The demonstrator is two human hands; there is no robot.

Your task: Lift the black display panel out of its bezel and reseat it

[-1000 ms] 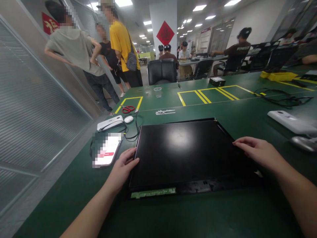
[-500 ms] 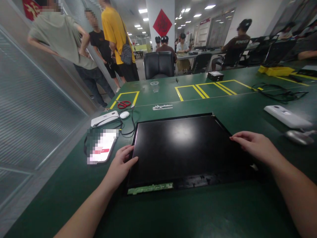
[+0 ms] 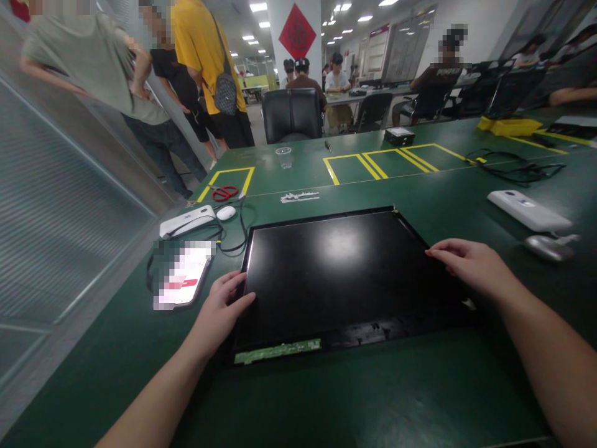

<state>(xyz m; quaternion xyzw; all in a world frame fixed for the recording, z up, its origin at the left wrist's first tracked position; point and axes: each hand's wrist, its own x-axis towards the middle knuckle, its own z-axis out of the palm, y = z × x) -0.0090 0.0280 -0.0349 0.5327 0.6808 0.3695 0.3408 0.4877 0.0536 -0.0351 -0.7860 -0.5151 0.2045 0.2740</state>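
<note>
A black LCD panel [image 3: 326,274] lies face up on the green table, with light glare on its surface. A strip of green circuit board [image 3: 278,352] runs along part of its near edge. My left hand [image 3: 226,308] grips the panel's left edge, thumb on the front and fingers along the side. At the right edge, my right hand [image 3: 466,261] pinches the rim between thumb and fingertips. A small pale tab [image 3: 469,304] shows near the lower right corner.
Left of the panel are a lit phone [image 3: 185,274], a white power bank [image 3: 187,220] with a cable, a white mouse [image 3: 226,213] and red scissors [image 3: 224,193]. A plastic cup [image 3: 283,158] stands farther back. A white device [image 3: 529,210] lies right. People stand beyond the table's left end.
The camera view has shifted slightly, so everything sits a little farther left and higher. Both hands keep their places on the panel's edges.
</note>
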